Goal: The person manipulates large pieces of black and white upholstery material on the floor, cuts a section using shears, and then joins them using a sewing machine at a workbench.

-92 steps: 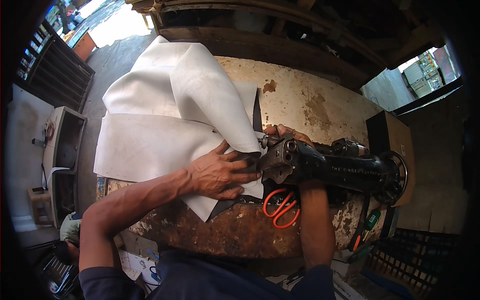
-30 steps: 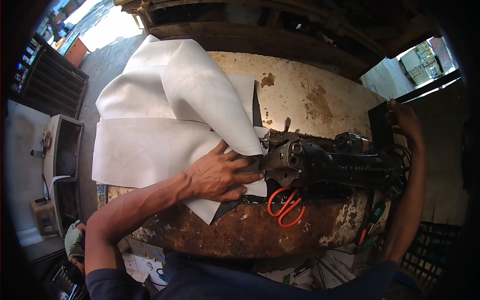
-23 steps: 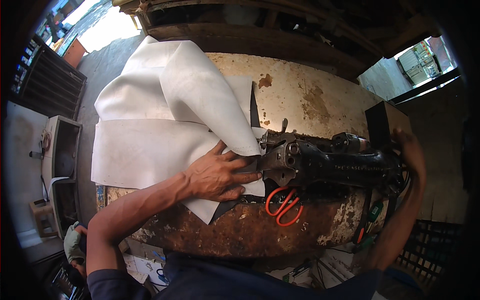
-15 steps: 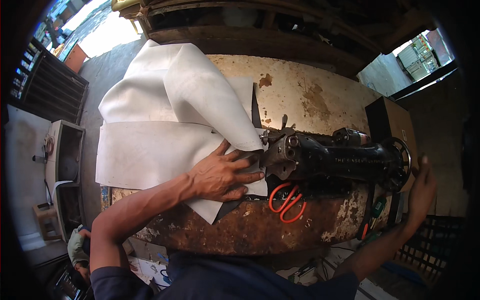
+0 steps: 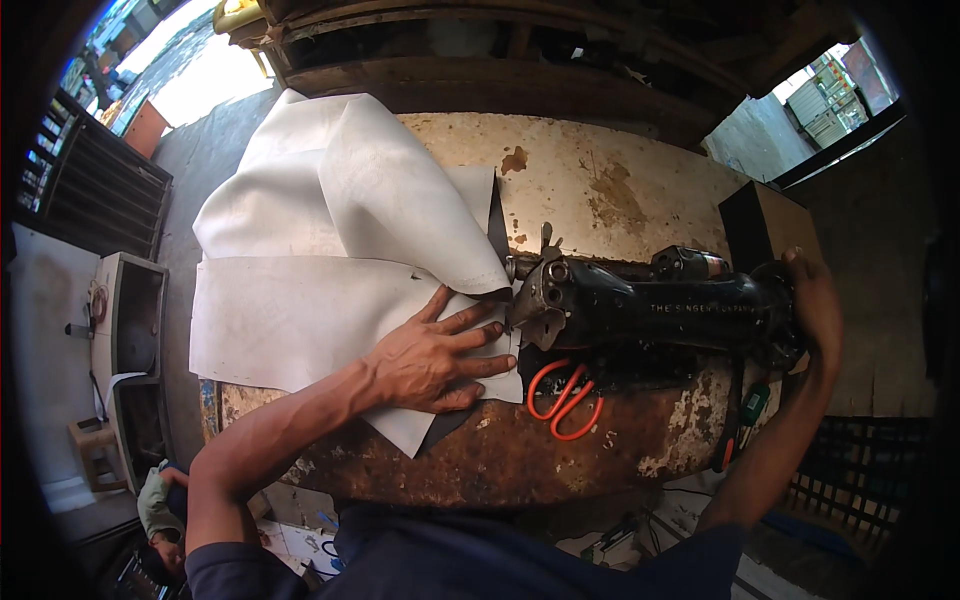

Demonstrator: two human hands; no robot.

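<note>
My left hand (image 5: pixel 430 357) lies flat with fingers spread on a white leather-like sheet (image 5: pixel 290 315), close to the needle end of a black sewing machine (image 5: pixel 670 308). The sheet has a dark underside, and a large fold of it bulges up behind my hand and reaches the machine head. My right hand (image 5: pixel 818 305) is at the machine's right end, its fingers curled over the rim of the handwheel (image 5: pixel 782 335), which it partly hides. The needle and presser foot are hidden behind the machine head. Orange-handled scissors (image 5: pixel 562 400) lie just in front of the machine.
The worn table (image 5: pixel 480 465) has a rusty, peeling front part. A green-handled tool (image 5: pixel 755 402) lies at its right end, near a cardboard box (image 5: pixel 785 220). Dark wooden furniture (image 5: pixel 520 85) stands behind. Another person (image 5: pixel 160 505) is at the lower left.
My right hand has come in from beside the machine onto the handwheel. My left hand stays flat on the sheet. The whole view has shifted slightly.
</note>
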